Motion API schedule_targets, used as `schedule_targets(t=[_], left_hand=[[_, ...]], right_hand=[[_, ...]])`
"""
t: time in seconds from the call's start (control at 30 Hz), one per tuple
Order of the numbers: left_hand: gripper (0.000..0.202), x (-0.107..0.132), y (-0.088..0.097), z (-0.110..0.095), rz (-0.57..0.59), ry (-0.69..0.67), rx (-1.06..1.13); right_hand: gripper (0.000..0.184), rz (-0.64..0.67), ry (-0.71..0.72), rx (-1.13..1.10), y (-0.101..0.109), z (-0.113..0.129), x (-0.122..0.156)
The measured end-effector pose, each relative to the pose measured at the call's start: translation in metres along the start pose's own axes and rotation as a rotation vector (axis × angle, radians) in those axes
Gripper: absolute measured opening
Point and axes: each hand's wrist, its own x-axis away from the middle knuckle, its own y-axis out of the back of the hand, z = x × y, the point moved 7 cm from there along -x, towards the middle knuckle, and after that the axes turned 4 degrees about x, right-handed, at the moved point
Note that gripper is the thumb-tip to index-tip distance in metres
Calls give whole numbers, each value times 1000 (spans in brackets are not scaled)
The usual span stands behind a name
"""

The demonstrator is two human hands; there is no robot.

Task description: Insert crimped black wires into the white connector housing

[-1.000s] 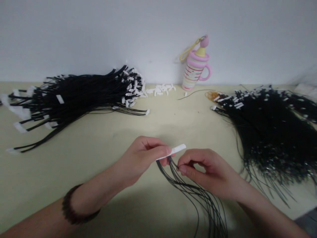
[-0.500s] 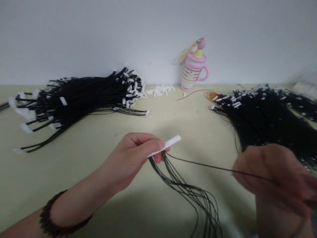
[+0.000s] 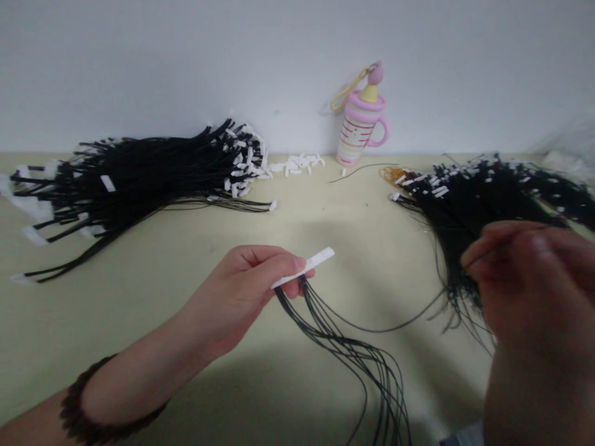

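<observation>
Left hand (image 3: 242,285) closed in a pinch, thumb over curled fingers, gripping a white strip (image 3: 304,267) whose free end juts up and to the right past the thumb tip. Hanging from that same pinch, a small bunch of thin black cords (image 3: 344,350), sweeping down and right across the table (image 3: 297,229) toward the lower edge of the view. Forearm reaching in from the lower left, palm turned inward, a dark beaded bracelet (image 3: 77,418) at the wrist. Right hand (image 3: 530,285) raised close to the camera, blurred, fingers drawn together; seemingly nipping one thin cord (image 3: 395,325) that sags in a loop back to the left hand, though the blur hides the exact grip. Beyond the right hand, a heap of black cords with white tags (image 3: 493,198); far left, a larger heap (image 3: 139,179). Against the wall, loose white tags (image 3: 297,166) and a pink striped cup-shaped trinket (image 3: 360,124).
</observation>
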Motion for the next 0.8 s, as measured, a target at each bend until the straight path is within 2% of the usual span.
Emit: schedule_targets(t=[0.03,0.07,0.1,0.17,0.2,0.27,0.53,0.8], left_hand=[[26,0,1,0,-10,3,-18],[25,0,1,1,-18,7,-31],[25,0,1,1,-25,12,-35],[25,2,0,2,-27,23,-31],[25,2,0,2,-26,29,-24],[24,3,0,2,-19,40,-7],[27,0,3,4,-33,72,48],[26,1,1,4,-19,69,19]], right_hand=[[11,28,-29,30,-14,3,6],[14,214,-59,98,-38,5,14],[18,347,-35,141,-55,9,24],[21,531,37,160,-80,17,41],[22,566,74,140,-85,21,47],[22,584,103,87,-89,25,53],[24,523,98,-62,-82,25,59],[24,579,108,-91,-89,26,61]])
